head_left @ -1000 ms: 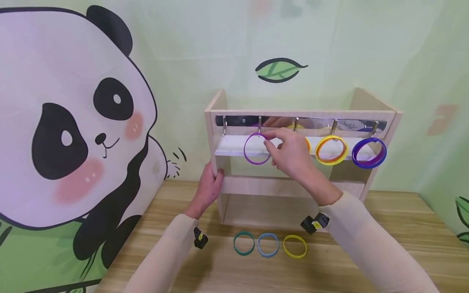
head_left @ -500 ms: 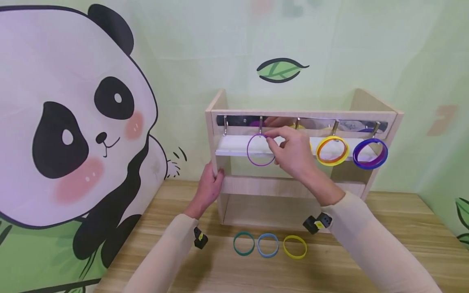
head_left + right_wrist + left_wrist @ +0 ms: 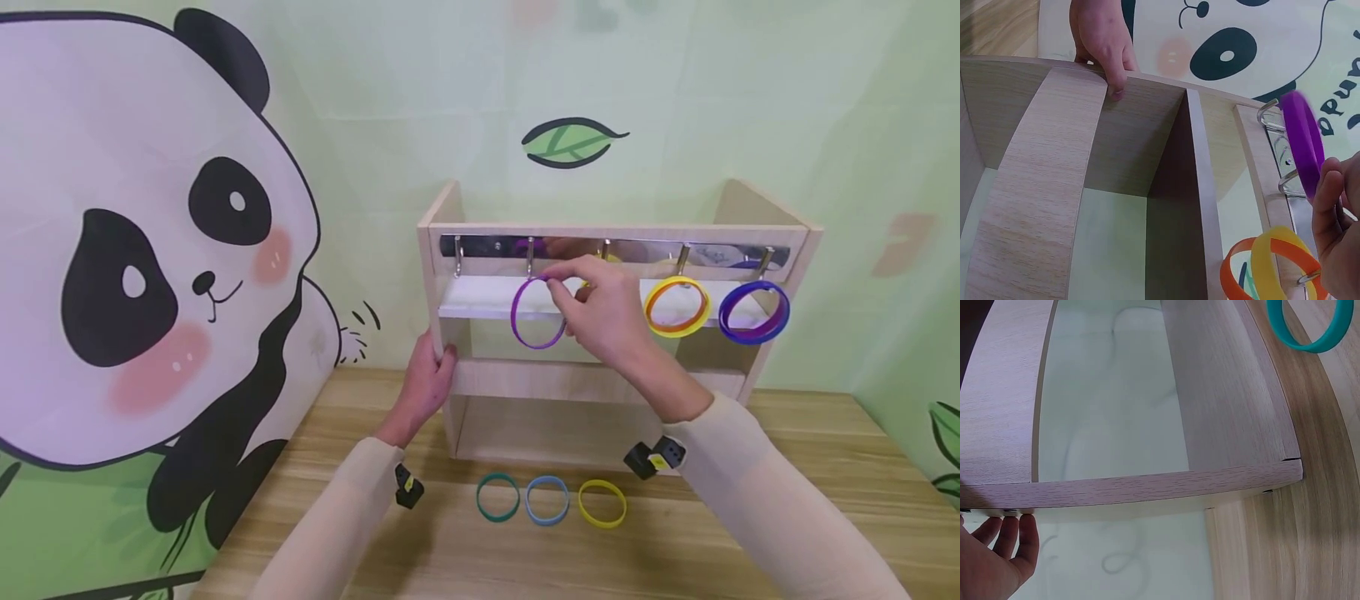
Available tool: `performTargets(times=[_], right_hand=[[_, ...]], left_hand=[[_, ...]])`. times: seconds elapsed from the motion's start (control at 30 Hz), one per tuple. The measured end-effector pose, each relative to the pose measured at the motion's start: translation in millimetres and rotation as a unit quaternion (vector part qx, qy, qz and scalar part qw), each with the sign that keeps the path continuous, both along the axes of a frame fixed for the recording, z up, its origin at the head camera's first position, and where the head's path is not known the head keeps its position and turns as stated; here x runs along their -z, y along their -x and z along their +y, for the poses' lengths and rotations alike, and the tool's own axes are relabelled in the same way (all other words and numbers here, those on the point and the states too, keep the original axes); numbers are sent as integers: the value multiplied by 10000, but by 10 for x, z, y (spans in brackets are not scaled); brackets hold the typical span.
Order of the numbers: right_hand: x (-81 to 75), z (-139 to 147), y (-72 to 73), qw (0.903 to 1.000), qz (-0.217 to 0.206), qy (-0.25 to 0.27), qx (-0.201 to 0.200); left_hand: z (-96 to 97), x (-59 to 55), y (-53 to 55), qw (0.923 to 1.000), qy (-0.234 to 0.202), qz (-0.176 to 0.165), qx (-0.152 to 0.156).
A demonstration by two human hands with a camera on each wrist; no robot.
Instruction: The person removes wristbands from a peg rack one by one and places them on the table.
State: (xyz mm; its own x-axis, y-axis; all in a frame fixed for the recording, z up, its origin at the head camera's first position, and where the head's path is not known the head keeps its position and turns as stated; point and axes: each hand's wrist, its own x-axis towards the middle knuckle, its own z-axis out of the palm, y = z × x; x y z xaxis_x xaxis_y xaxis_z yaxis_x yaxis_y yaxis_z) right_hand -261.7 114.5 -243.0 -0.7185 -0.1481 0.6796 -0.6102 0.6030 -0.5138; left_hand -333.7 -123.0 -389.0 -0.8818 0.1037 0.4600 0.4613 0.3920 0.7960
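Observation:
My right hand point(image 3: 606, 307) pinches a purple wristband point(image 3: 513, 312) at its upper right edge, thumb against index finger. The band hangs just in front of and below the second hook point(image 3: 530, 257) from the left; in the right wrist view, the purple wristband point(image 3: 1302, 140) stands near two bare hooks. My left hand point(image 3: 427, 379) holds the left side panel of a small wooden shelf point(image 3: 525, 379), thumb at its front edge. The left wrist view shows fingertips of the left hand point(image 3: 1007, 556) against the panel's outer face. Orange and yellow wristbands point(image 3: 1269, 259) hang on the middle hook, mostly hidden in the head view.
Yellow and orange wristbands point(image 3: 649, 312) hang on the fourth hook, blue and purple ones point(image 3: 783, 321) on the fifth. On the table before the shelf lie a green wristband point(image 3: 478, 504), a light blue one point(image 3: 547, 522) and a yellow one point(image 3: 602, 525). A panda-printed wall point(image 3: 112, 75) stands left.
The right hand has drawn the purple wristband slightly right and down from the second hook, and the band has turned a little. The left hand stays on the shelf.

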Motion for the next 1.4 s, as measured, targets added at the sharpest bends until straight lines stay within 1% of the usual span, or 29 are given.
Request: performTargets(times=[0.17,0.27,0.43,0.67,0.77,0.9,1.13,1.27,1.4], right_hand=[[13,8,-39,10000,24,23,-47],[43,36,-67,9999,119,-43,-20],[128,123,-102,9991,341,-232,45],[257,248,-127,9975,606,-321,-145],[302,289,-140,9974,576,-418,-145],[368,331,-159,9965,607,-549,-150],[494,387,-201,9922,1011,-665,-294],[563,426,-234,9917,1035,-653,-390],[632,481,-265,9921,966,-676,-427]], left_hand=[[-13,26,2,10000,35,-70,-50],[-11,31,4,10000,55,-9,-24],[-4,32,6,10000,75,35,-15],[3,31,16,10000,52,69,6],[0,25,20,9999,55,101,32],[-5,19,9,9999,105,71,-46],[-8,27,18,9997,127,115,-153],[-4,31,24,9998,107,86,-174],[3,28,21,9998,118,86,-155]])
